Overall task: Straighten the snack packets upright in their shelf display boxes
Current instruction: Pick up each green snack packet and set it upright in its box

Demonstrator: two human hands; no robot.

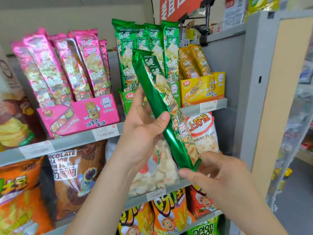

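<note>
A long green snack packet (pixel 159 102) is held out in front of the shelf, tilted with its top to the upper left. My left hand (pixel 142 126) grips its middle, thumb across the front. My right hand (pixel 218 173) pinches its bottom seal. Behind it, several green packets (pixel 147 48) stand upright in the green display box (pixel 128 99). Pink packets (pixel 67 65) lean left in the pink display box (pixel 81 116). Yellow packets (pixel 194 61) lean left in the yellow display box (pixel 203 89).
Shelf rails with price tags (pixel 105 131) run below the boxes. A shrimp flakes bag (pixel 203 133) and a clear bag of puffs (pixel 157 170) stand on the shelf below. Chocolate and orange snack bags fill the lower left. A grey shelf upright (pixel 250 82) stands at the right.
</note>
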